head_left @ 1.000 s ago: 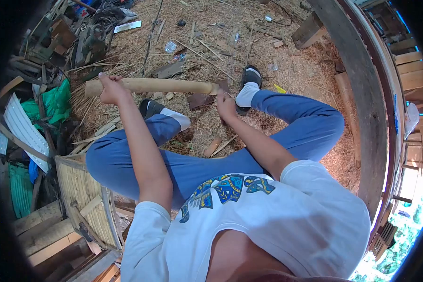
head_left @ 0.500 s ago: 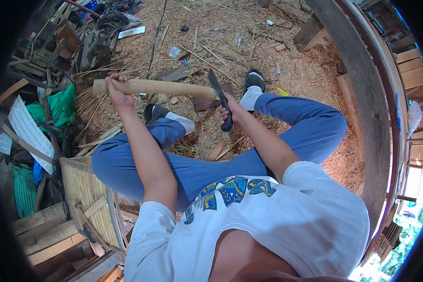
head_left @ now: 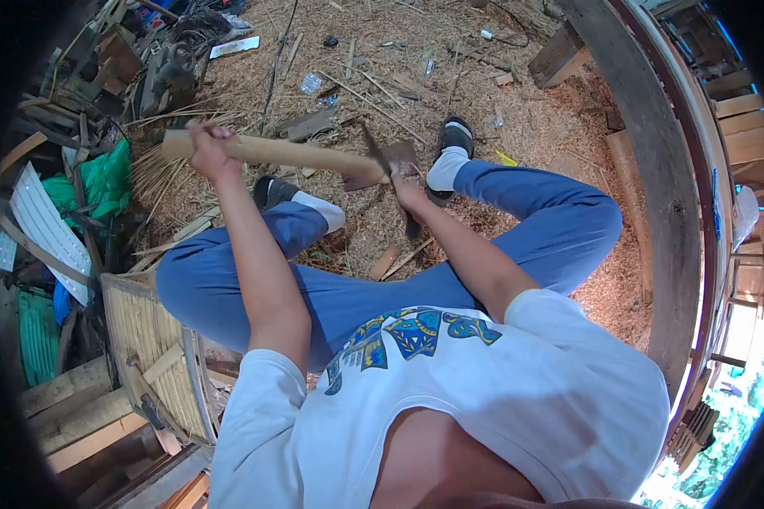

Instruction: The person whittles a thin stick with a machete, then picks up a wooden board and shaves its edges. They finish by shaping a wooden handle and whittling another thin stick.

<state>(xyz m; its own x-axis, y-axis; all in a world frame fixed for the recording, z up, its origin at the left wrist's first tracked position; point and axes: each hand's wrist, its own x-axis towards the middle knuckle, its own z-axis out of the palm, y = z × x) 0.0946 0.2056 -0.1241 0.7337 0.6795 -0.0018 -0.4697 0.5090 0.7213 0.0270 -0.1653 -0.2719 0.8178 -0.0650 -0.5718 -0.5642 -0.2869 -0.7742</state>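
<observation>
My left hand (head_left: 210, 153) is wrapped around a pale, smooth wooden pole (head_left: 301, 153) close to its thick left end. The pole runs to the right in front of my shins, above the floor. In my right hand (head_left: 408, 196), closed around its dark handle, is a large knife (head_left: 371, 147) with a dark blade pointing away from me. The blade overlaps the pole's right end in this view. Just behind that end lies a flat brown plate (head_left: 402, 156) on the ground.
Wood shavings (head_left: 450, 254) cover the ground, with sticks and a clear plastic bottle (head_left: 311, 83) ahead. A heavy timber beam (head_left: 679, 220) runs along my right. At my left are a green tarp (head_left: 102, 188), a white corrugated sheet (head_left: 53, 227) and a slatted bamboo panel (head_left: 148, 327) with a hammer (head_left: 151, 407).
My right hand and the knife have shifted slightly left and turned, so the blade now crosses the pole's right end. The pole's left end is slightly higher in view and its right end lower.
</observation>
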